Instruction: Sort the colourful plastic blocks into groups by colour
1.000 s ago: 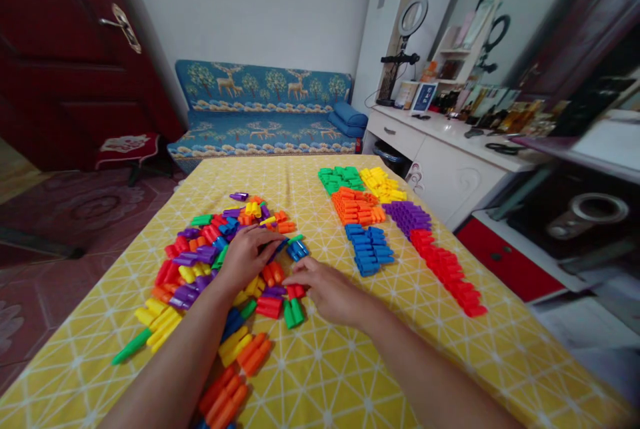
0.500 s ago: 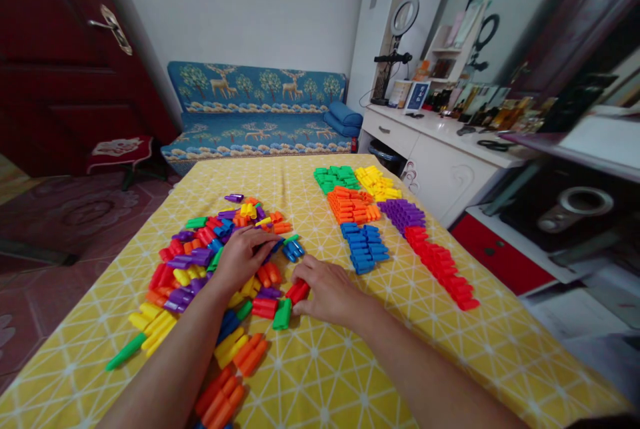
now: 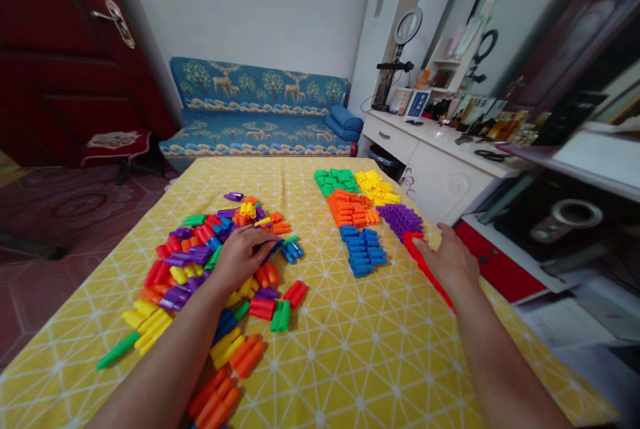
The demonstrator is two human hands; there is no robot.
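My left hand (image 3: 243, 252) rests at the right side of a mixed pile of bullet-shaped plastic building blocks (image 3: 190, 257). Its fingers curl over a dark blue block (image 3: 275, 250) that is partly hidden. Far to the right, my right hand (image 3: 453, 259) lies over a row of red blocks (image 3: 419, 254) and covers much of it. Thumb and fingers there are spread, the thumb by the row's left side. Near the pile lie a red block (image 3: 296, 294) and a green block (image 3: 281, 316).
Sorted groups of green (image 3: 334, 181), yellow (image 3: 376, 188), orange (image 3: 350, 208), purple (image 3: 400, 219) and blue blocks (image 3: 363, 250) stand on the yellow patterned tablecloth (image 3: 320, 362). A white dresser (image 3: 425, 149) is right of the table, and a blue sofa (image 3: 260, 109) behind it.
My right hand has moved from beside the pile over to the red row at the right, uncovering the red block near the green one. My left hand has stayed in place.
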